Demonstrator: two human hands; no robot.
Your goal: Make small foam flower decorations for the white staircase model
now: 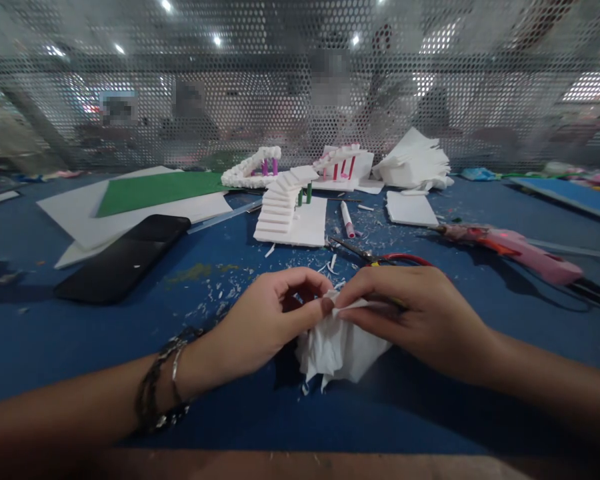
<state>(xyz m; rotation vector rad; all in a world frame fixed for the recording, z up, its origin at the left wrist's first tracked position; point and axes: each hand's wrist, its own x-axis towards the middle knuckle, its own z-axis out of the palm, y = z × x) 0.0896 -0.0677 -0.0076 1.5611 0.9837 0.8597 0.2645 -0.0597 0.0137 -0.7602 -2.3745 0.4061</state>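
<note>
A crumpled white tissue (353, 347) hangs between my two hands, low over the front part of the blue table. My left hand (275, 313) pinches its upper edge between thumb and fingers. From the other side, my right hand (415, 310) grips the same edge, the fingertips of both hands almost touching. Just beyond my right hand lie scissors (367, 255) with red handles, partly hidden by that hand. Small white scraps (333, 263) are scattered on the table in front of my fingers.
A small white staircase model (277, 213) stands ahead, with two other models behind it. At left lie a black phone (125, 260) and a green sheet (160, 193) on white sheets. A pink glue gun (520, 250) is at right. A stack of tissues (415, 163) sits near the perforated screen (280, 80).
</note>
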